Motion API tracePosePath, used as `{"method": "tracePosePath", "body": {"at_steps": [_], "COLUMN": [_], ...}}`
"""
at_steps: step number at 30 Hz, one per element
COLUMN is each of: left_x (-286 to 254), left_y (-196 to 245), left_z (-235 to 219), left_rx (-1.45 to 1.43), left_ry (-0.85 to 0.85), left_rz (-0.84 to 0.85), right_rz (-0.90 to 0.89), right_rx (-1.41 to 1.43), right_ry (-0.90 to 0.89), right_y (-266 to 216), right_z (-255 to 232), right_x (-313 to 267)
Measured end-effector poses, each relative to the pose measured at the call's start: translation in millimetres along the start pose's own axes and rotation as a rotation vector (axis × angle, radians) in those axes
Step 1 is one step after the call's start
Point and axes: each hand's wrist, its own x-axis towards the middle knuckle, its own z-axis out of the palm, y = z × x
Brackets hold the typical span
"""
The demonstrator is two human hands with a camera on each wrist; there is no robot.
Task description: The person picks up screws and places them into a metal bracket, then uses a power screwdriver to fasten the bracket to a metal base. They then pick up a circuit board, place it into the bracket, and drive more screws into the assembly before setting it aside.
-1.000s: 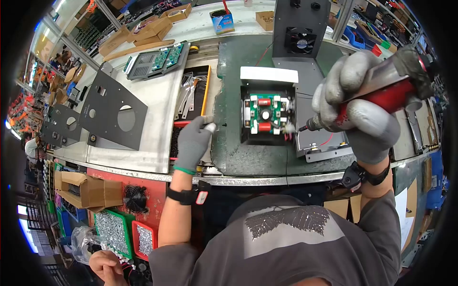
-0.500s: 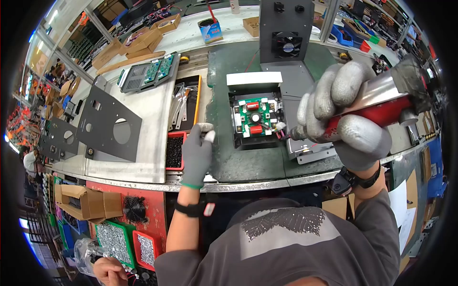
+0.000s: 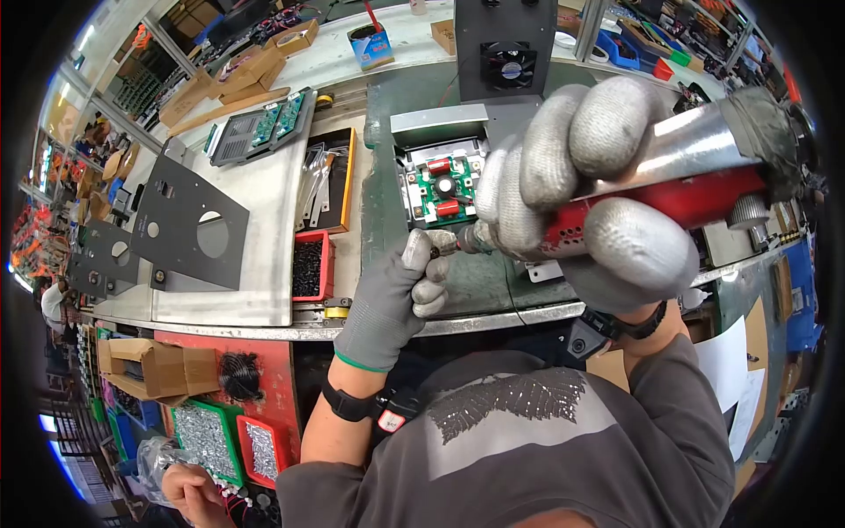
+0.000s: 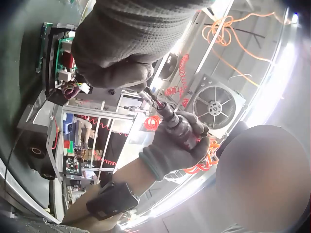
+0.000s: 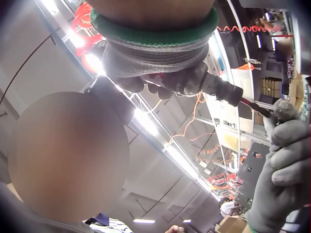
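Note:
A red and silver power driver (image 3: 651, 189) is gripped in the gloved right hand (image 3: 590, 185), its nose toward the left. The gloved left hand (image 3: 392, 295) pinches at the tip of the driver's bit, thumb and forefinger together; a small piece there is too hidden to identify. In the right wrist view the bit (image 5: 255, 107) reaches the fingertips of the left hand (image 5: 286, 165). Just behind the hands sits a black housing (image 3: 414, 207) with a green circuit board (image 3: 429, 189) inside, its right side partly covered by the right hand.
A tall dark panel with a fan (image 3: 509, 68) stands behind. Left of the green mat are a red bin of black screws (image 3: 308, 268), an orange-edged tray (image 3: 348, 180) and dark metal plates (image 3: 189, 220). Another person's hand (image 3: 194, 493) shows at lower left.
The right hand has moved left with the driver, in front of the housing. The left hand has come right from beside the red bin to the bit tip, and the view has shifted.

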Motion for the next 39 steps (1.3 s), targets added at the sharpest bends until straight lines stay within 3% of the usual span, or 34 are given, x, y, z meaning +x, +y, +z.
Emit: {"method": "tracePosePath", "body": {"at_steps": [3,6,10,12,13,18,20,21,22,24,25,26,28,29,30,31,35,39], "left_x": [0.2,4.0,14.1,18.7,21.3,22.5,21.2,25.3,25.9,28.1,41.8,62.9,111.2,117.8,119.9,123.2,142.4,154.7], "left_y": [0.1,-0.1,1.4,1.0,-0.4,-4.7,-5.8,-1.1,6.3,25.1,37.9,51.9,80.1,87.2,94.4,99.1,105.1,103.2], "left_z": [5.9,11.2,16.5,17.7,16.6,23.8,22.0,11.3,9.6,9.4,-4.5,-26.0,-76.7,-73.0,-65.7,-62.1,-55.3,-58.1], "left_rx": [0.037,0.057,0.017,0.021,0.001,-0.024,0.330,0.296,0.291,0.792,0.814,0.832,0.932,0.920,0.919,0.912,0.909,0.862], "left_ry": [-0.042,-0.050,-0.055,-0.034,-0.064,-0.032,-0.029,-0.058,-0.057,0.257,0.339,0.421,0.403,0.408,0.343,0.273,0.264,0.274], "left_rz": [-0.007,-0.021,-0.046,-0.047,-0.044,-0.047,0.098,-0.036,-0.036,0.220,0.311,0.401,0.186,0.189,-0.019,-0.226,-0.348,-0.267], "right_rz": [-0.045,-0.058,-0.070,0.111,0.112,-0.068,-0.073,-0.075,-0.070,-0.157,-0.084,-0.152,-0.169,-0.186,-0.162,-0.156,-0.112,-0.087], "right_rx": [-0.069,-0.123,-0.156,-0.055,-0.058,-0.349,-0.351,-0.350,-0.349,-0.224,-0.265,-0.303,-0.287,-0.313,-0.383,-0.402,-0.422,-0.427], "right_ry": [-0.080,0.004,-0.019,0.090,0.088,-0.040,-0.096,-0.150,-0.151,-0.127,-0.017,-0.130,0.019,-0.004,0.155,0.153,0.210,0.254], "right_y": [0.4,-2.4,-5.4,-11.6,-12.2,-9.3,-9.7,-8.9,-6.8,-2.7,-13.8,-19.3,-24.4,-28.7,-32.1,-35.8,-39.9,-36.3], "right_z": [-5.7,1.1,1.1,6.9,5.8,-9.5,-16.4,-18.6,-19.6,-20.4,-16.6,-22.4,-20.9,-24.4,-18.2,-22.0,-28.3,-32.4], "right_x": [1.4,-3.4,-6.7,-10.1,-9.9,-7.8,-4.6,-4.1,-3.6,-1.1,-4.3,6.9,2.9,4.5,-0.9,-4.0,-18.1,-25.8]}}
